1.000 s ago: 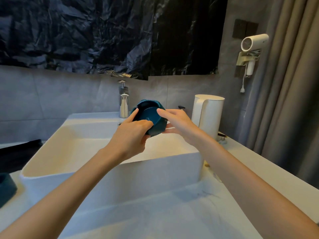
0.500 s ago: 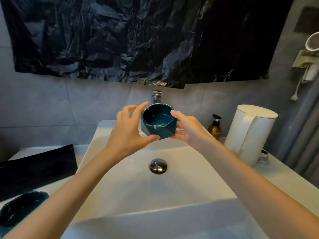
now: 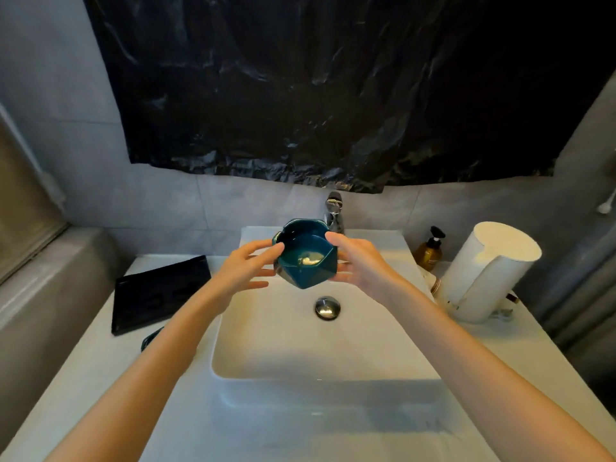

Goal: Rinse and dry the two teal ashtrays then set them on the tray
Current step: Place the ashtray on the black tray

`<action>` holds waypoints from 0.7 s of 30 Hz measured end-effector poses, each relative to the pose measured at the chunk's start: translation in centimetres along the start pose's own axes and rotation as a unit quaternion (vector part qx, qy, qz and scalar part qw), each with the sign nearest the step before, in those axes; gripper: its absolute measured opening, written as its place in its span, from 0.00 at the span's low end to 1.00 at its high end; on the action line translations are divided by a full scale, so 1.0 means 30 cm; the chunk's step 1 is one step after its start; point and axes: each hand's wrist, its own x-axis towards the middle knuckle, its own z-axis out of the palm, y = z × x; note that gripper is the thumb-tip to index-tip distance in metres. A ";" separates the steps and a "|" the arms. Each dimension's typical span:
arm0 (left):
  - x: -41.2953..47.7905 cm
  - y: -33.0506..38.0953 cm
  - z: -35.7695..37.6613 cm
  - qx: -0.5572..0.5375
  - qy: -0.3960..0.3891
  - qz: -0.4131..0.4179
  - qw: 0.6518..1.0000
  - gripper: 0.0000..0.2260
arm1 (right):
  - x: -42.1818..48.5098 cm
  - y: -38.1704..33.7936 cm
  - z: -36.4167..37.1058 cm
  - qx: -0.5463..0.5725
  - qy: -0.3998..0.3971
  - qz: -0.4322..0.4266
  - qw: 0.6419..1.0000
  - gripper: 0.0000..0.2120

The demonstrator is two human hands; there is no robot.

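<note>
Over sink point(image 3: 383, 355): ashtray point(image 3: 305, 258) in two-handed grip

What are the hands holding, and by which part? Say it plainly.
One teal ashtray, held over the sink. The left hand and right hand press its opposite outer side walls with their fingertips; nothing else is held.

No legible text, brand, number or sign anywhere. Only a pale band of label on the amber pump bottle point(image 3: 427, 253) at right of centre, too small and blurred to read. Blank surfaces on the white kettle point(image 3: 483, 273) at the right edge and on the black tray point(image 3: 160, 291) at left of centre.
</note>
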 end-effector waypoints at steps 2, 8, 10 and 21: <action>-0.034 -0.004 -0.019 -0.007 0.003 -0.023 1.000 0.16 | -0.023 -0.002 0.011 -0.013 -0.024 0.004 1.000 0.13; -0.156 -0.084 -0.070 -0.063 0.024 -0.081 0.994 0.15 | -0.044 0.053 0.085 -0.057 -0.094 0.019 0.994 0.08; -0.198 -0.120 -0.089 -0.083 0.053 -0.100 0.990 0.14 | -0.045 0.078 0.125 -0.068 -0.125 0.027 0.989 0.08; -0.341 -0.322 -0.316 -0.136 0.228 -0.141 0.954 0.11 | -0.019 0.205 0.459 -0.149 -0.247 -0.014 0.958 0.11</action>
